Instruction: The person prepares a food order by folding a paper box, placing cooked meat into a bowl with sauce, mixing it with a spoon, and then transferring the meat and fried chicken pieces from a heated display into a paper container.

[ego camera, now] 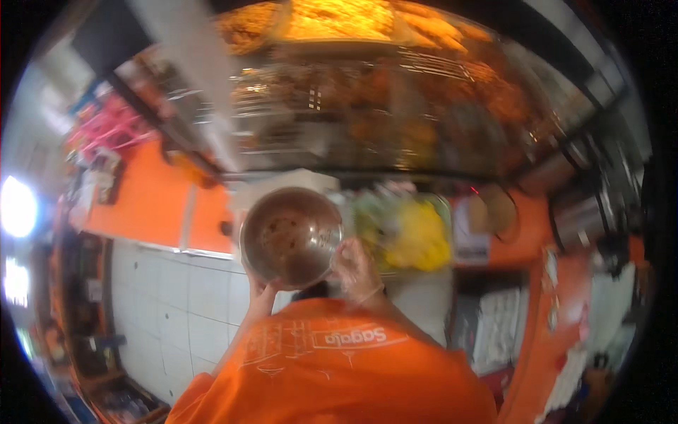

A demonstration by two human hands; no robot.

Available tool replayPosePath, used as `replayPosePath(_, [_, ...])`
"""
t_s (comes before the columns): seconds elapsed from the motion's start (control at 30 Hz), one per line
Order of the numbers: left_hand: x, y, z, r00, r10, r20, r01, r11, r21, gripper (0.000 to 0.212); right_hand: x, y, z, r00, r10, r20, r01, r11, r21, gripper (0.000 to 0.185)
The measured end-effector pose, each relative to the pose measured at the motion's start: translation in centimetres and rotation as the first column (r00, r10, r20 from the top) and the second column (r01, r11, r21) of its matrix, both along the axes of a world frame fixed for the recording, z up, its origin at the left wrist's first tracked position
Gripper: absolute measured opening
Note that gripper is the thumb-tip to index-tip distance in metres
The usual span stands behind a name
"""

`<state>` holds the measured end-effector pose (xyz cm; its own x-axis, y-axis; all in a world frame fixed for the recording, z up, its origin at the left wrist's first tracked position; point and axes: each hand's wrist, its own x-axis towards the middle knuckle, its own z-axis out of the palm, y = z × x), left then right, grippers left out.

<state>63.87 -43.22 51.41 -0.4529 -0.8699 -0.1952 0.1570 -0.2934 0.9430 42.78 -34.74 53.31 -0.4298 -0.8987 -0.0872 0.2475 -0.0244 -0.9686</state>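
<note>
A round stainless steel bowl (291, 238) is held in front of my body, its inside showing brown smears and dark specks. My left hand (263, 290) supports it from the lower left, with the thumb near the rim. At the right rim, my right hand (357, 271) grips the bowl's edge, and a clear plastic glove seems to cover it. Part of my left fingers is hidden behind the bowl.
Behind the bowl stands a glass display case with trays of fried food (341, 20), blurred. A tray with yellow plastic (421, 236) and green items lies right of the bowl. Orange counters (151, 199) flank me. Metal pots (580, 214) stand far right. White tiles (169, 297) cover the floor.
</note>
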Motion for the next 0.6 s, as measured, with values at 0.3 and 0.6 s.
replayPosePath(0.3, [-27.4, 12.2, 1.0, 0.756, -0.651, 0.066, 0.655, 0.753, -0.066, 0.092, -20.0, 22.2, 1.2, 0.605, -0.449, -0.658, 0.623, 0.781, 0.04, 0.04])
replayPosePath(0.6, [-31.3, 14.3, 1.9, 0.895, -0.446, 0.022, 0.445, 0.895, 0.04, 0.075, -34.5, 25.4, 1.8, 0.598, -0.317, -0.736, 0.78, 0.442, 0.443, 0.05])
